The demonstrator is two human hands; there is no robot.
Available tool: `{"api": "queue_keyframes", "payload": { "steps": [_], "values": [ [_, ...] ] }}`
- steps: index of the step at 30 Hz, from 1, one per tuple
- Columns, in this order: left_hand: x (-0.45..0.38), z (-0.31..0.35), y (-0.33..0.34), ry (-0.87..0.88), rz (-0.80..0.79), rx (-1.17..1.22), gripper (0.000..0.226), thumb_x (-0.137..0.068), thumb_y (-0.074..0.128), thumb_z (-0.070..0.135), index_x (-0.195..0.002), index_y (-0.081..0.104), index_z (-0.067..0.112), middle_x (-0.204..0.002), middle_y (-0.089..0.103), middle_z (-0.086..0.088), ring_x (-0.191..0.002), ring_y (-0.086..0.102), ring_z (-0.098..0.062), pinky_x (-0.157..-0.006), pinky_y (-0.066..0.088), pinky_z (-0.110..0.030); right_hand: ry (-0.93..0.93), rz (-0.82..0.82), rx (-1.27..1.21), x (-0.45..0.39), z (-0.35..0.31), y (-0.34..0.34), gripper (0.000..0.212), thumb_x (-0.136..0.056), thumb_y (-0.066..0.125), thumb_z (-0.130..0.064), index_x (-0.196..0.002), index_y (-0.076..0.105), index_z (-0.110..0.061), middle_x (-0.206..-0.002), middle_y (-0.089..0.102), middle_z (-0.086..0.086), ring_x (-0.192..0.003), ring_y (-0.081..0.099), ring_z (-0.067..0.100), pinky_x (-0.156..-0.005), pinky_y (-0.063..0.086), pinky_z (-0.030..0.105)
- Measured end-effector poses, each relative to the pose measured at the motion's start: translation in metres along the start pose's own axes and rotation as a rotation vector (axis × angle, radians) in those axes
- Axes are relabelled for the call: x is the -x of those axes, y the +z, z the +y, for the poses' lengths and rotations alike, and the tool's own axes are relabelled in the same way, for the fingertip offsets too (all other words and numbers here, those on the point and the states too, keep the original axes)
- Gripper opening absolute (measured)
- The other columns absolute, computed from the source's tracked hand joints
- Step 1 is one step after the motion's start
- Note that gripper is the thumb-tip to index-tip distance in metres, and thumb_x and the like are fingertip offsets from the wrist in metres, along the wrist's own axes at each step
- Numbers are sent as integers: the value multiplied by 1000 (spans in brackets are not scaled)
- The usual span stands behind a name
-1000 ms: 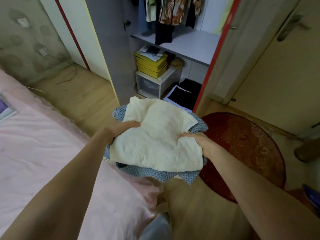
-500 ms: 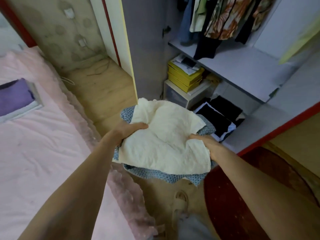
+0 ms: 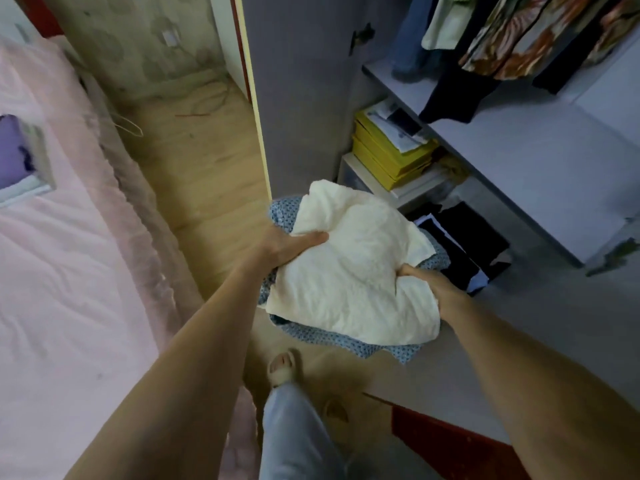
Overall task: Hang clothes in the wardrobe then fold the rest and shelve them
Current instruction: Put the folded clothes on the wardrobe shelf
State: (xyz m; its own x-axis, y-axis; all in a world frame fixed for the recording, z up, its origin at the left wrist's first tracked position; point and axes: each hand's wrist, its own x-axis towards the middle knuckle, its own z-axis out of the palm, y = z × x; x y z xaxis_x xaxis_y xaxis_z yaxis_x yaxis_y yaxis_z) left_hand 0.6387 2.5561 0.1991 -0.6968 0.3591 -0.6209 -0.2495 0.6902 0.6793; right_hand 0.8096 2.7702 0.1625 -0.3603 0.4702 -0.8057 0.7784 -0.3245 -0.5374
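I carry a stack of folded clothes in front of the open wardrobe. A cream garment (image 3: 353, 268) lies on top of a blue patterned one (image 3: 329, 337). My left hand (image 3: 284, 247) grips the stack's left edge, thumb on the cream cloth. My right hand (image 3: 429, 285) grips the right edge, thumb on top. Beyond the stack, a grey wardrobe shelf (image 3: 540, 161) runs under hanging clothes (image 3: 512, 39). Folded black clothes (image 3: 464, 244) lie on the wardrobe floor below it.
Yellow boxes (image 3: 391, 157) with papers sit on a white drawer unit (image 3: 363, 178) inside the wardrobe. The pink bed (image 3: 59, 265) fills the left side. An open wardrobe door (image 3: 301, 98) stands ahead. My foot (image 3: 282, 368) is on the wooden floor; a red rug (image 3: 450, 445) lies lower right.
I have stepped closer to the wardrobe and turned left; the shelf and black clothes now lie right behind the stack. Both hands keep the same hold on the clothes.
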Motion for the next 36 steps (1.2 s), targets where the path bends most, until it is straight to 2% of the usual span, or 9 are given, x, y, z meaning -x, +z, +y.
{"api": "queue_keyframes", "payload": {
  "steps": [5, 11, 15, 19, 22, 29, 32, 34, 36],
  "values": [
    [-72, 41, 23, 23, -139, -53, 79, -69, 70, 69, -125, 58, 14, -121, 59, -2, -112, 60, -26, -83, 45, -30, 95, 81, -122, -38, 1, -16, 17, -83, 68, -27, -87, 67, -11, -85, 66, 9, -79, 61, 25, -66, 46, 31],
    [-188, 100, 44, -48, -349, -122, 106, -41, 72, 86, -126, 60, 23, -123, 62, 2, -114, 60, -25, -101, 45, -40, 111, 164, -343, -110, -30, -31, 41, -87, 68, -29, -121, 60, -8, -115, 66, 11, -79, 62, 21, -63, 49, 28],
    [-242, 164, 83, 8, -395, -263, 78, -60, 75, 72, -114, 65, 16, -112, 66, -4, -100, 63, -26, -89, 49, -37, 114, 186, -559, -142, -43, -42, 50, -98, 52, -25, -142, 40, -5, -146, 42, 16, -122, 48, 29, -98, 41, 35],
    [-278, 202, 159, 68, -534, -416, 47, -80, 70, 53, -106, 65, 14, -102, 68, -9, -90, 65, -28, -83, 53, -38, 176, 337, -725, -167, -17, -65, 40, -99, 50, -11, -136, 45, 4, -142, 44, 23, -126, 46, 35, -99, 39, 37],
    [-311, 214, 224, 115, -576, -481, 57, -76, 71, 58, -111, 62, 15, -110, 68, -9, -91, 65, -27, -82, 53, -37, 164, 444, -823, -204, -5, -98, 33, -95, 58, -12, -127, 55, -4, -134, 53, 18, -112, 54, 30, -96, 42, 39],
    [-424, 191, 341, 244, -707, -518, 77, -77, 70, 58, -136, 50, 13, -132, 57, -11, -111, 60, -29, -92, 50, -36, 209, 605, -935, -334, 32, -129, 55, -93, 61, -24, -141, 41, -6, -145, 41, 13, -130, 42, 34, -107, 36, 44],
    [-485, 171, 386, 318, -700, -507, 71, -79, 69, 55, -135, 52, 14, -131, 57, -11, -111, 59, -31, -92, 49, -37, 188, 682, -875, -406, 51, -130, 50, -87, 69, -28, -125, 48, -4, -126, 53, 16, -111, 54, 33, -94, 46, 40],
    [-523, 156, 413, 350, -669, -499, 71, -78, 69, 57, -132, 54, 12, -128, 59, -13, -108, 60, -32, -91, 49, -38, 133, 767, -811, -451, 65, -133, 23, -87, 69, -22, -96, 53, -7, -98, 58, 14, -86, 60, 29, -71, 52, 25],
    [-563, 136, 445, 401, -653, -460, 69, -79, 68, 57, -130, 55, 12, -125, 60, -14, -106, 60, -32, -92, 49, -39, 43, 851, -772, -498, 83, -139, 22, -87, 69, -14, -75, 50, -14, -79, 55, 6, -70, 55, 21, -50, 46, 19]
  ]
}}
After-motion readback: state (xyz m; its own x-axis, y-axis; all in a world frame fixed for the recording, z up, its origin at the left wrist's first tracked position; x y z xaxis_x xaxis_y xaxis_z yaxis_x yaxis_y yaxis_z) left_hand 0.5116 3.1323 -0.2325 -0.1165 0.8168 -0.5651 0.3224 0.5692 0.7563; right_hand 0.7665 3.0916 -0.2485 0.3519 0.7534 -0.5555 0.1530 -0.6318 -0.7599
